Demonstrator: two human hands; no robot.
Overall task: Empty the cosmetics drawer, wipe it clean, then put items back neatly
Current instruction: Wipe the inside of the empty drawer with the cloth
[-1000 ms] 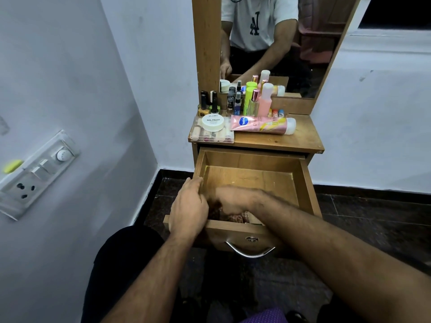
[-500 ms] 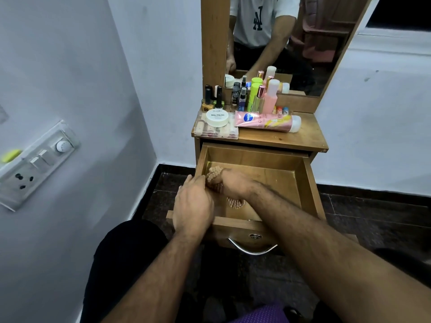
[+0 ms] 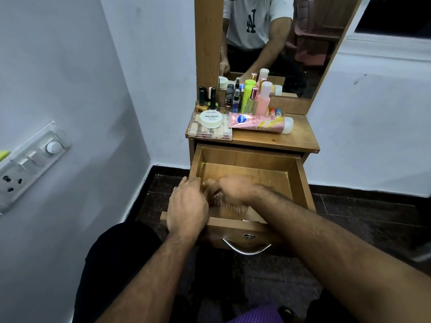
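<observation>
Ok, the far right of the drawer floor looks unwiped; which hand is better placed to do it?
Probably the right hand: it already holds the cloth inside the drawer, while the left hand rests on the drawer's left wall.

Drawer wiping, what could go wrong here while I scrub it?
1. The drawer is pulled far out; the left hand rests on its left front corner, so leaning could strain it.
2. The right hand scrubs with a cloth just below crowded bottles; shaking the dresser may topple them.
</observation>
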